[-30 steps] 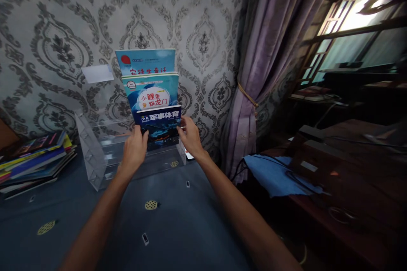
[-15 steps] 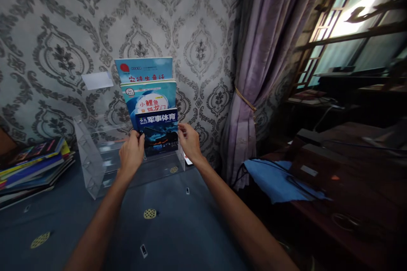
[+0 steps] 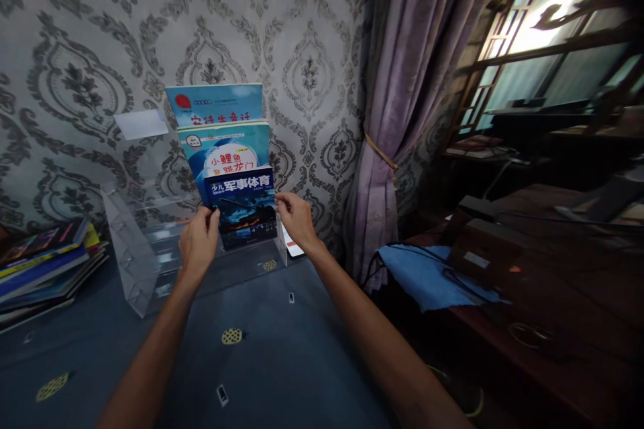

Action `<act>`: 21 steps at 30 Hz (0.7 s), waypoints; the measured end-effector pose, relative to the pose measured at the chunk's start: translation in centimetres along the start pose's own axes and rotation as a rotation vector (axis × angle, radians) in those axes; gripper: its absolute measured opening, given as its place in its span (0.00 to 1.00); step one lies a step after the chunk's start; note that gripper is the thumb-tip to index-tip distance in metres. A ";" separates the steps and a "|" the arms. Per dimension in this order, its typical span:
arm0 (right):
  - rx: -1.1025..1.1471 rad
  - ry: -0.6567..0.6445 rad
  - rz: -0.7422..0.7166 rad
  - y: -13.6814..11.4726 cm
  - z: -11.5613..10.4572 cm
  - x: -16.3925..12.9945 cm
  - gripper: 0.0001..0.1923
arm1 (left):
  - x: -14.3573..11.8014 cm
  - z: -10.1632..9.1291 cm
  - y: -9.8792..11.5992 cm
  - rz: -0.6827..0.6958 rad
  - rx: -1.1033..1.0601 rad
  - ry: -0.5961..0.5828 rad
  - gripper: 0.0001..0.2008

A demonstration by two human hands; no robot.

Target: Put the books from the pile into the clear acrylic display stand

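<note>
A small dark blue book (image 3: 246, 209) with white characters on its cover stands upright at the front of a clear acrylic rack (image 3: 131, 251). My left hand (image 3: 198, 241) pinches its left edge between thumb and fingers. On the opposite edge, the fingertips of my right hand (image 3: 296, 220) are closed. Behind it, a light-blue book (image 3: 229, 141) with a white circle rises higher, and a taller blue book (image 3: 216, 99) with red characters stands at the back. Both lean in the rack's right part. The dark book's lower edge meets the rack's front.
Left of the rack lies a stack of books (image 3: 47, 268) on the blue tablecloth (image 3: 272, 362). Part of a phone (image 3: 293, 244) shows behind the rack's right end. A purple curtain (image 3: 392, 114) hangs at the right, near a blue cloth (image 3: 422, 275) on a dark red surface.
The view has turned slightly, so everything sits a little further left. Both hands stay on the dark blue book's edges, and the book keeps nearly the same place in the rack.
</note>
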State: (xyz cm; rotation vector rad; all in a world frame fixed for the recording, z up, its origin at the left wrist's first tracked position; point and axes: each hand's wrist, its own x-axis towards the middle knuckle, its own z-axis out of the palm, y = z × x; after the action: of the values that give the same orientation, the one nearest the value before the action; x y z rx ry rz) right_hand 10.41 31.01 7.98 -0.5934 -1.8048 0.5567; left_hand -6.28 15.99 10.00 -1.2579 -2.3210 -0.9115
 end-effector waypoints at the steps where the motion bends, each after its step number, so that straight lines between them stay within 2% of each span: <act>1: 0.005 -0.007 0.005 -0.1 -0.1 0.1 0.15 | -0.1 0.0 -0.1 0.003 -0.006 0.000 0.16; 15: 0.126 -0.106 0.080 -0.6 -1.7 0.7 0.15 | 0.0 0.2 -0.1 0.009 0.090 -0.059 0.19; 21: 0.204 -0.008 0.058 -1.2 -3.6 1.5 0.14 | -0.5 0.0 0.1 0.027 0.124 -0.066 0.19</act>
State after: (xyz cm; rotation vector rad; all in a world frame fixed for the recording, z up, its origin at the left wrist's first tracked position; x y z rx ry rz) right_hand 13.30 31.38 10.82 -0.5052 -1.7172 0.7734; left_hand -5.97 15.72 9.75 -1.2831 -2.3651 -0.7150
